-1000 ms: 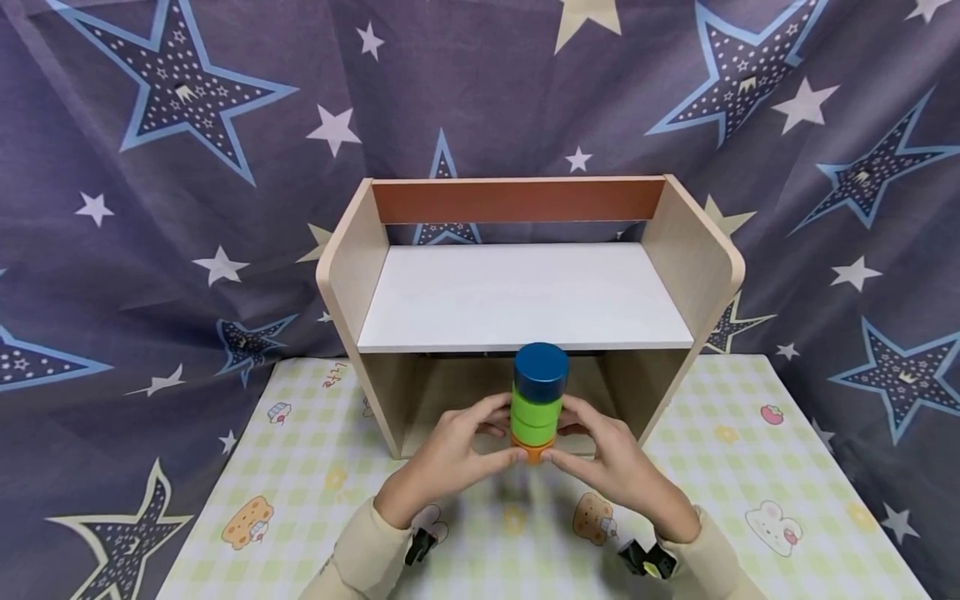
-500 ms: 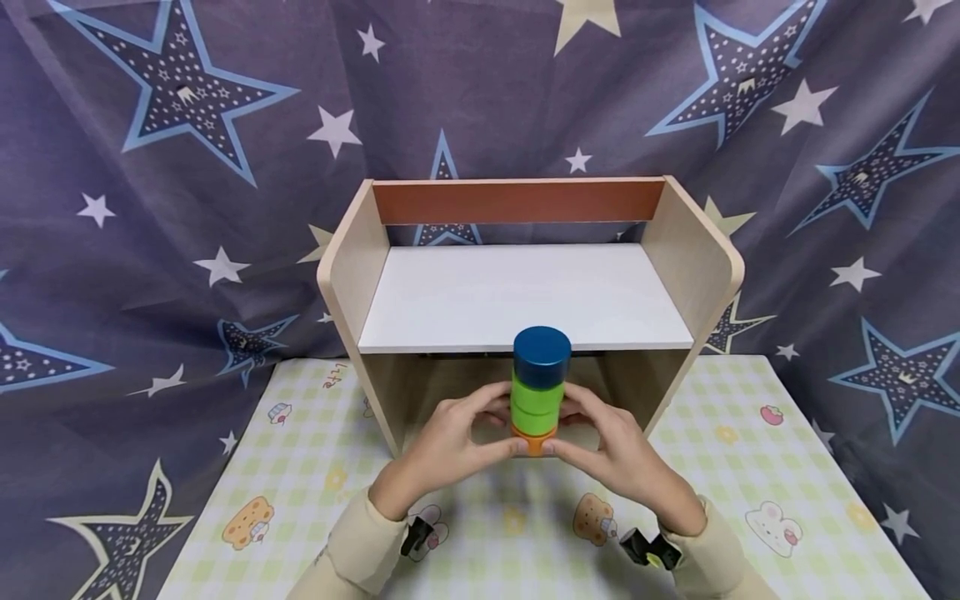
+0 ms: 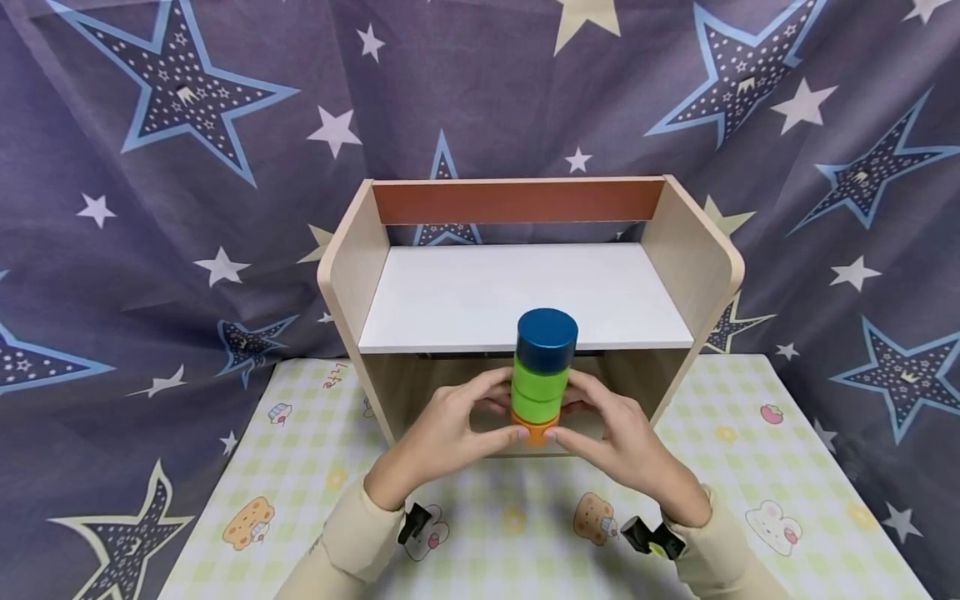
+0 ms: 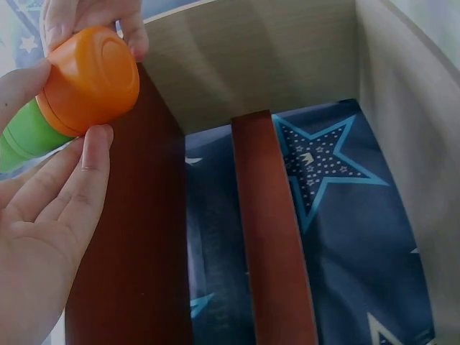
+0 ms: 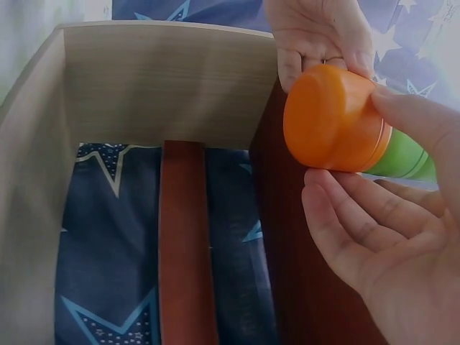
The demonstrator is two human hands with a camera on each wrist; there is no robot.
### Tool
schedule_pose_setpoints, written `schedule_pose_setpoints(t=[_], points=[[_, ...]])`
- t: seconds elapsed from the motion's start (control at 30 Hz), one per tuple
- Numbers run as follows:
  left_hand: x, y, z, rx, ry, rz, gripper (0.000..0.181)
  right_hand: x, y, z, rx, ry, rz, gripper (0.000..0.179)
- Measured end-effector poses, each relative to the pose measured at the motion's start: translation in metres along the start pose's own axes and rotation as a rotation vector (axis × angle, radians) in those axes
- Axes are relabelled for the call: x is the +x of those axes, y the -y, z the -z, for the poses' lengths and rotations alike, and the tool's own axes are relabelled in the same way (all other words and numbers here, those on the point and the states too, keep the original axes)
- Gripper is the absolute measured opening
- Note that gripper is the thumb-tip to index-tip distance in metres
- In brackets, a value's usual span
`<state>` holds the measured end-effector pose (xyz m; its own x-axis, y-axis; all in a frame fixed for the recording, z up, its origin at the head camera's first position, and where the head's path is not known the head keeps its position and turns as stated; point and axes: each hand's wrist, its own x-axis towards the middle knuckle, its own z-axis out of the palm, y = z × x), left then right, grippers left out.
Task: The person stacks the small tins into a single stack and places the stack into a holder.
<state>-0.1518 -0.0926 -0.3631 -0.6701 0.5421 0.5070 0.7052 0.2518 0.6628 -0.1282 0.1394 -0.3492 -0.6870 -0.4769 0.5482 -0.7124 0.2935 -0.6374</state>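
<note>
Both hands hold a blue, green and orange plastic cylinder (image 3: 540, 387) upright above the table, in front of the small shelf (image 3: 525, 296). Its blue part is on top, the ridged green part in the middle, the orange end at the bottom. My left hand (image 3: 450, 433) grips it from the left, thumb near the orange base. From the other side my right hand (image 3: 626, 437) grips it in the same way. The rounded orange end (image 4: 90, 83) shows between the fingers in the left wrist view. Green shows beside the orange end (image 5: 334, 118) in the right wrist view.
The shelf has wooden sides, a white board (image 3: 517, 292), a red-brown back rail (image 3: 517, 202) and a lower compartment (image 3: 435, 392). It stands on a checked tablecloth (image 3: 300, 467). A dark star-patterned curtain (image 3: 247, 208) hangs behind.
Both hands have raised the cylinder. Its blue top now stands in front of the white board, higher than a second ago. The shelf has stayed in place.
</note>
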Motion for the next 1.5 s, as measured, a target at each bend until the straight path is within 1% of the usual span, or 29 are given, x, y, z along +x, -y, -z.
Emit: schedule_pose_setpoints(t=[0.03, 0.13, 0.2, 0.33, 0.43, 0.57, 0.67, 0.73, 0.83, 1.0, 1.07, 1.13, 1.23, 1.37, 1.43, 1.5], points=[[0.002, -0.005, 0.002, -0.003, -0.004, -0.017, 0.064, 0.001, -0.001, 0.000, 0.001, -0.004, 0.003, 0.069], [0.008, -0.023, 0.010, -0.012, -0.003, -0.042, 0.063, 0.001, -0.011, 0.001, 0.010, -0.013, 0.014, 0.072], [0.011, -0.032, 0.015, -0.009, 0.000, -0.058, 0.062, 0.002, -0.018, 0.001, 0.024, -0.017, 0.025, 0.073], [0.017, -0.039, 0.020, 0.004, 0.002, -0.082, 0.062, 0.005, -0.022, 0.004, 0.047, -0.028, 0.067, 0.074], [0.020, -0.042, 0.023, 0.016, -0.014, -0.104, 0.062, 0.010, -0.019, 0.006, 0.036, -0.044, 0.099, 0.074], [0.024, -0.041, 0.025, 0.024, -0.039, -0.134, 0.061, 0.017, 0.000, 0.012, 0.007, -0.063, 0.116, 0.074], [0.026, -0.034, 0.025, 0.021, -0.042, -0.134, 0.062, 0.023, 0.016, 0.016, -0.006, -0.073, 0.107, 0.073], [0.026, -0.028, 0.024, 0.024, -0.037, -0.121, 0.062, 0.025, 0.022, 0.019, -0.014, -0.075, 0.103, 0.072], [0.027, -0.019, 0.024, 0.033, -0.029, -0.113, 0.063, 0.028, 0.026, 0.022, -0.020, -0.074, 0.094, 0.071], [0.032, -0.015, 0.027, 0.041, -0.033, -0.149, 0.064, 0.033, 0.025, 0.025, -0.005, -0.076, 0.113, 0.070], [0.034, -0.017, 0.029, 0.036, -0.035, -0.147, 0.064, 0.034, 0.024, 0.026, 0.003, -0.077, 0.121, 0.071], [0.036, -0.021, 0.031, 0.031, -0.039, -0.134, 0.064, 0.036, 0.023, 0.026, 0.008, -0.078, 0.124, 0.071], [0.038, -0.033, 0.034, 0.016, -0.044, -0.106, 0.063, 0.038, 0.024, 0.028, 0.013, -0.078, 0.126, 0.071], [0.041, -0.051, 0.039, 0.009, -0.047, -0.083, 0.061, 0.042, 0.024, 0.029, 0.023, -0.084, 0.140, 0.071], [0.042, -0.056, 0.041, 0.016, -0.051, -0.074, 0.060, 0.043, 0.024, 0.030, 0.029, -0.087, 0.149, 0.070], [0.043, -0.059, 0.042, 0.021, -0.057, -0.066, 0.060, 0.045, 0.024, 0.030, 0.029, -0.089, 0.150, 0.070]])
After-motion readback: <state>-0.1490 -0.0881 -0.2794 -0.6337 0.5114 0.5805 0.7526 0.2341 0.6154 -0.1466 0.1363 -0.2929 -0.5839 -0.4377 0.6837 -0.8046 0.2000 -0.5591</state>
